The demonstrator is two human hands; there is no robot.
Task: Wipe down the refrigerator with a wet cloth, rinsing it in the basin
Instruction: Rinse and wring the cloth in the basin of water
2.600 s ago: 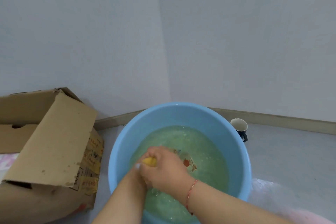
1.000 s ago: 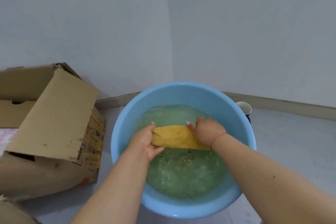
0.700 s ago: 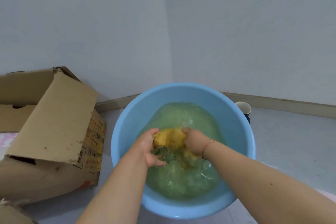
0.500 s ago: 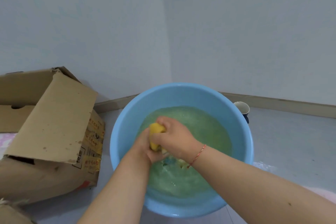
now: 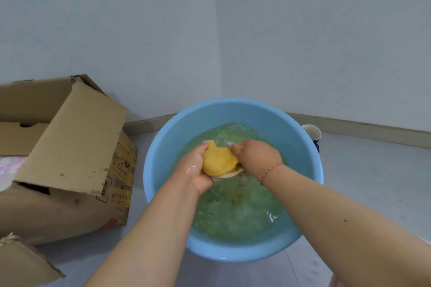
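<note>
A round blue basin (image 5: 300, 144) stands on the floor in the room's corner, holding greenish, rippling water. Over the water I hold a bunched yellow cloth (image 5: 218, 160) between both hands. My left hand (image 5: 194, 170) grips its left side with fingers curled round it. My right hand (image 5: 255, 155), with a red string at the wrist, grips the right side. A pale edge of the cloth shows beneath the yellow bunch. The refrigerator is out of view.
An open cardboard box (image 5: 67, 154) lies on its side just left of the basin, and another box corner (image 5: 21, 263) sits at bottom left. A dark mug (image 5: 312, 134) with a white inside stands behind the basin's right rim. Grey floor stretches to the right.
The cloth was stretched flat between my hands, then bunched and squeezed with the hands pressed together. Now my hands have drawn slightly apart, and the yellow bunch shows between them above the water.
</note>
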